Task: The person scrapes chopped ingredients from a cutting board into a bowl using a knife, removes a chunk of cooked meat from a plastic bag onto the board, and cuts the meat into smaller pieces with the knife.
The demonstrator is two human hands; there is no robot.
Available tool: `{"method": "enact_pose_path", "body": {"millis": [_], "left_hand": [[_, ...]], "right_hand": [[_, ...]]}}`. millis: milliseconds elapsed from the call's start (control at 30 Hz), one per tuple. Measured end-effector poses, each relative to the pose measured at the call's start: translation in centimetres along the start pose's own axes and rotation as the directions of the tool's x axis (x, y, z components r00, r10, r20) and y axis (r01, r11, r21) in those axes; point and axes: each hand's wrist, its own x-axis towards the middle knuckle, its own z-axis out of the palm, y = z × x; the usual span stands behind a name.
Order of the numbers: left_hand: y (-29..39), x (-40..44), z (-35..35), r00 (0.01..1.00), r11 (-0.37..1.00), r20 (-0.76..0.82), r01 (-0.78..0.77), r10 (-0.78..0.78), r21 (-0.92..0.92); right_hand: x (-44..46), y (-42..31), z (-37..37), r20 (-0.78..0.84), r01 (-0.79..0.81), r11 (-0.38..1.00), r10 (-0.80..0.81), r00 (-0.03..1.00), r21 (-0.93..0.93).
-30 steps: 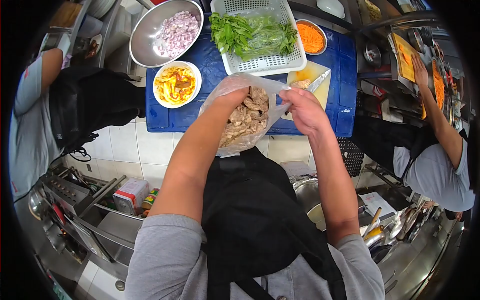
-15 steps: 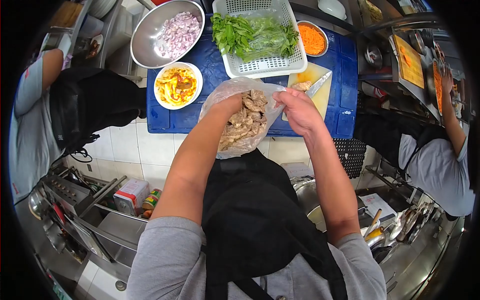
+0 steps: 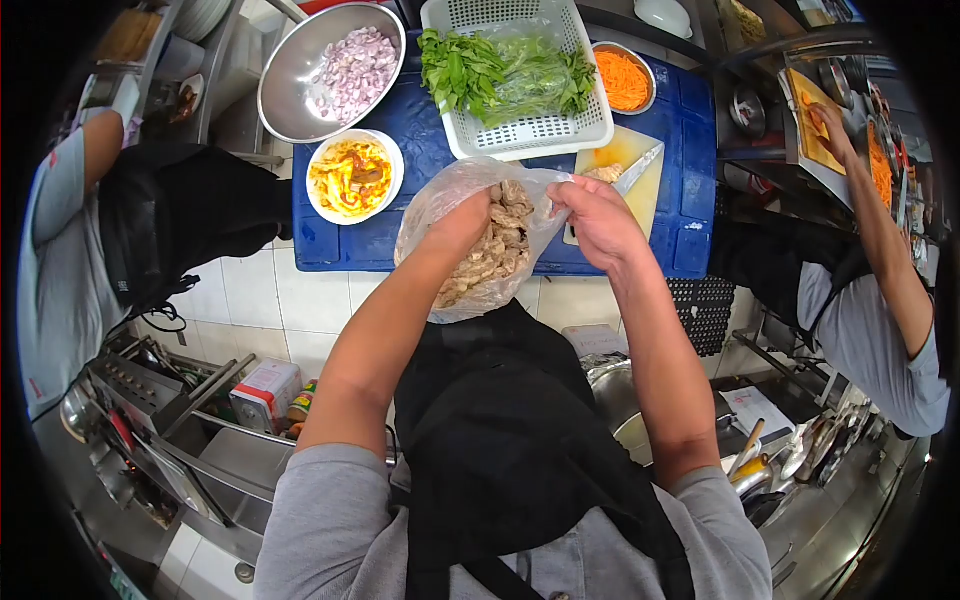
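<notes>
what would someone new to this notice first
Probably the clear plastic bag of brown, meat-like pieces at the centre, with the left hand inside it and the right hand pinching its edge. Beyond it, green leaves in a white basket and orange shreds in a bowl stand out against the blue table.

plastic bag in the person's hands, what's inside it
Inside the plastic bag are brownish pieces, apparently meat, and part of the left hand. That hand's fingers are hidden, and so is anything lying beneath the uppermost pieces.
</notes>
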Motion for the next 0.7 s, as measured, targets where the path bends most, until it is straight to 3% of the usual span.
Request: {"method": "enact_pose_path", "body": {"millis": [67,167,300,400,500,700], "left_hand": [[0.1,-1.1,-1.1,0.999,1.0,0.036,0.007,-0.007,0.0],[1.5,-3.4,-4.4,0.973,0.995,0.21,0.085,-0.095,0.057],[2.2,-6.2,-7.4,0.897,0.978,0.39,0.196,-0.21,0.077],[1.7,-6.0,-7.5,0.811,0.939,0.478,0.256,-0.337,0.229],[1.8,-6.0,-6.9,0.801,0.923,0.469,0.266,-0.373,0.28],[1.5,-5.2,-3.7,0.83,0.951,0.471,0.214,-0.297,0.222]], "right_hand": [[0.3,-0.2,0.0,0.005,-0.001,1.0,0.002,1.0,-0.016],[0.8,-0.1,-0.1,0.001,0.001,1.0,-0.001,1.0,-0.028],[1.6,0.2,-0.4,0.011,0.007,0.999,-0.006,1.0,-0.043],[1.8,0.1,-0.2,0.019,0.0,0.998,0.001,1.0,-0.057],[1.9,0.1,-0.1,0.001,0.005,0.998,-0.005,1.0,-0.06],[1.4,-0.4,-0.5,0.023,0.044,0.997,-0.043,0.999,-0.062]]}}
